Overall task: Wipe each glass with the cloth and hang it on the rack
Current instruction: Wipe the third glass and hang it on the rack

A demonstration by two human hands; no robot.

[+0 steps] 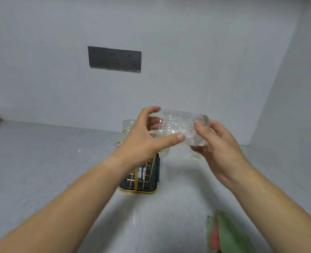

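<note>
glass: on its side above the rack, long axis left-right | left hand: grips its left end, directly over the rack, nearer | right hand: grips the right end | cloth: right of rack, unheld

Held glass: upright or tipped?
Tipped on its side. The glass lies roughly level in the air, the left hand holding one end and the right hand the other. Which end is the mouth: cannot tell.
</note>
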